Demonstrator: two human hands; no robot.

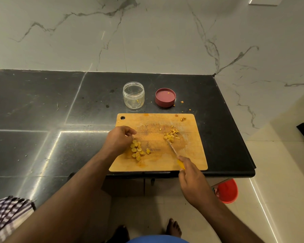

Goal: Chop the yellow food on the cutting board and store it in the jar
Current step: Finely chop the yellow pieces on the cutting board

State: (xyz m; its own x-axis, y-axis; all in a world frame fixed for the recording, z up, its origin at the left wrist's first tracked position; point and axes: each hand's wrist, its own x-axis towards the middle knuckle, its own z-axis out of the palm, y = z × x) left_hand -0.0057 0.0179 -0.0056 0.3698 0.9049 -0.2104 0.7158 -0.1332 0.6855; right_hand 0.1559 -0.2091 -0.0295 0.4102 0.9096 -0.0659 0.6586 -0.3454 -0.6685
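Checked cloth [9,218] hangs off the worktop's near-left edge. Worktop [42,106] is dark polished stone with pale seams; I see wide bare room across its left half. Clear plastic jar [133,95], round, lid off, stands near the back edge with a few yellow scraps inside. Wooden cutting board [191,155], rectangular, rounded corners, hang hole at its far-left corner, sits flush with the worktop's near edge. My left hand [118,140] is over the board's left side, fingers curled down, knuckles up; whether it grips anything, cannot tell. Yellow slices [137,150] just beside it, round coins in a heap. Finer chopped bits [171,135] right of centre. Knife [172,147] tip touches them, blade angled back toward me. My right hand [191,174] grips its yellow handle at the near edge. Maroon lid [165,97] lies upturned right of the jar. Red bucket [227,191] on the floor below the near-right corner.
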